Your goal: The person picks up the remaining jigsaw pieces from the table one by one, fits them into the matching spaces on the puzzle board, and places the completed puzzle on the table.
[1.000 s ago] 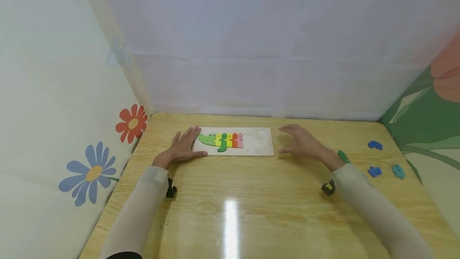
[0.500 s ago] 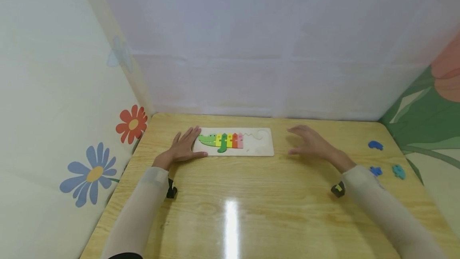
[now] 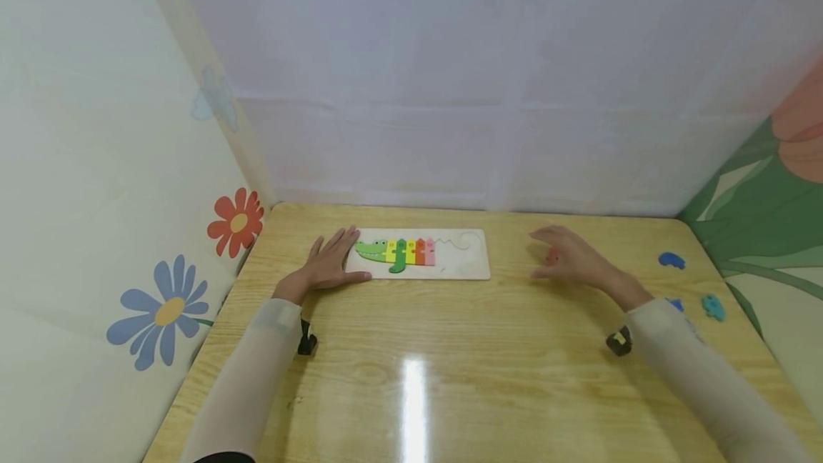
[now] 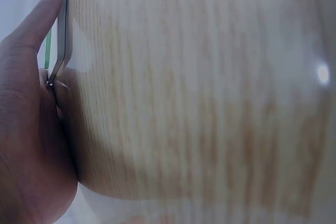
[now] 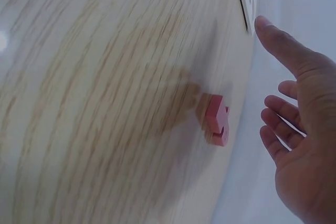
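My left hand (image 3: 328, 261) rests at the left end of a white puzzle board (image 3: 466, 263), its fingers spread and its thumb (image 4: 39, 17) along the near edge. Set in the board is a crocodile puzzle: a green head (image 3: 371, 251), then yellow, green, yellow, red and pink pieces (image 3: 430, 251). The board's right part shows a bare outline. My right hand (image 3: 572, 259) hovers right of the board, holding nothing, fingers loosely bent. Below it on the table lies a red puzzle piece (image 5: 217, 119), apart from the fingers and partly covered by the hand in the head view.
On the right side of the table lie a dark blue piece (image 3: 671, 260), a teal piece (image 3: 712, 307) and a blue piece (image 3: 674, 304) partly hidden by the right sleeve. White cloth (image 3: 386, 91) hangs behind the table's far edge.
My right hand has moved rightward from the board's right end, and the red piece now shows beneath it. A green piece has gone behind the right forearm. My left hand has stayed put.
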The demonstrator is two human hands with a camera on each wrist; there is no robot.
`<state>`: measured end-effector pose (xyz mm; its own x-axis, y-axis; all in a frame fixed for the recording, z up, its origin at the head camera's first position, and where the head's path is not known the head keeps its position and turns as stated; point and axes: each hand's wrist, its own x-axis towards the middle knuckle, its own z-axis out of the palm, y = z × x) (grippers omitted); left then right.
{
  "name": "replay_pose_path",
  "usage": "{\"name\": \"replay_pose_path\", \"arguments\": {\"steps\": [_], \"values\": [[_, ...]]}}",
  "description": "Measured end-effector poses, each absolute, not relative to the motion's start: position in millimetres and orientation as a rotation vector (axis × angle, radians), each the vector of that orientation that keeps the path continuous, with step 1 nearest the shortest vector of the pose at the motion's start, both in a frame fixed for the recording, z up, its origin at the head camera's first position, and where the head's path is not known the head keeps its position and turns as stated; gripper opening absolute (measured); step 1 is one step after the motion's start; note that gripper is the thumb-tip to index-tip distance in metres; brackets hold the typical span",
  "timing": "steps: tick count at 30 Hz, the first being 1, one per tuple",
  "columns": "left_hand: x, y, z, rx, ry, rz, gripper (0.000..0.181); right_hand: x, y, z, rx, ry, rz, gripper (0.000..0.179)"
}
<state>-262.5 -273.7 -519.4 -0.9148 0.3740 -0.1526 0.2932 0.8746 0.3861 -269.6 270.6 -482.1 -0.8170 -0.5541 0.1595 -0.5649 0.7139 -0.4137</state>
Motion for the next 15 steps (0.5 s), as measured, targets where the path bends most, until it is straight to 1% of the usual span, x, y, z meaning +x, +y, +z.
{"name": "replay_pose_path", "arguments": {"steps": [3, 10, 15], "values": [[-262.7, -274.2, -520.4, 0.512, 2.822, 0.548, 0.115, -271.1, 275.1, -485.0, 0.951, -2.879, 0.697, 0.084], [-265.8, -276.2, -526.2, 0.529, 2.825, 0.584, 0.124, -274.9, 287.2, -491.9, 0.962, -2.872, 0.656, 0.086], [-267.7, -277.6, -531.8, 0.532, 2.831, 0.594, 0.125, -274.5, 294.2, -493.8, 0.961, -2.849, 0.680, 0.084]]}}
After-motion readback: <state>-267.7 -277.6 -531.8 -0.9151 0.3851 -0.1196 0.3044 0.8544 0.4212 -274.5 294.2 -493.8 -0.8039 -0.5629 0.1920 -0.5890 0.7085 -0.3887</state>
